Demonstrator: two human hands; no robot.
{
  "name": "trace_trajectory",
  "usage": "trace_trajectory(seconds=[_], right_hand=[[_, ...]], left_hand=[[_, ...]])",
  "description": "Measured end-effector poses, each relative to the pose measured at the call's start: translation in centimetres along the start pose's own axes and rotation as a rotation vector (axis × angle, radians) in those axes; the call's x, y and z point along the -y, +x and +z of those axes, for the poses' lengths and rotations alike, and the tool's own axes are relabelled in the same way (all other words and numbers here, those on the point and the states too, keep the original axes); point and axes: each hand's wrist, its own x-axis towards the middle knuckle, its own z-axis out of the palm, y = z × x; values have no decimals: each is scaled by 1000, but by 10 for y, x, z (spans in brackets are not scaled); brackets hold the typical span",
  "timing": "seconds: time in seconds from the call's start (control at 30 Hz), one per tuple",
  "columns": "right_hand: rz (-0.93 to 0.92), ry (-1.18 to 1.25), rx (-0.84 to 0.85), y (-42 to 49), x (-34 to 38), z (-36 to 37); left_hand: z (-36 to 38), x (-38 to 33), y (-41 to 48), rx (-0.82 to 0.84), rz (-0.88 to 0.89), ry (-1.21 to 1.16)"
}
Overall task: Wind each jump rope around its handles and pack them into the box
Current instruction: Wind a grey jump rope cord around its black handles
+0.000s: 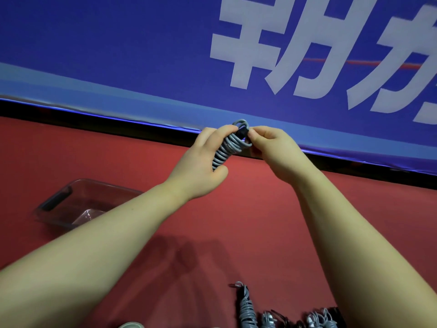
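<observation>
Left hand wraps the coiled grey jump rope held above the red table near its 12 o'clock edge, right hand pinching its top loop; clear box at 9 o'clock, well apart; more ropes at 6 o'clock.

Left hand: forearm bare, extended forward from lower left; fingers curled closed around a held bundle, thumb low. Right hand: forearm bare, extended from lower right; fingertips pinched together at the bundle's upper end.
</observation>
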Motion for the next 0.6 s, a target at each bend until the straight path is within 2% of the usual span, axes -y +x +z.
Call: trace_trajectory(seconds=[0.1, 0.17, 0.4, 0.6], right_hand=[[26, -71, 22, 1, 8, -4], [26, -143, 10, -1, 11, -9], [47, -400, -72, -4, 8, -12], [105, -638, 57, 1, 9, -12]], left_hand=[[-2, 2, -2, 20, 63, 0], [-5, 4, -2, 53, 45, 45], [-4, -5, 2, 134, -23, 386], [-2, 0, -4, 106, 24, 466]])
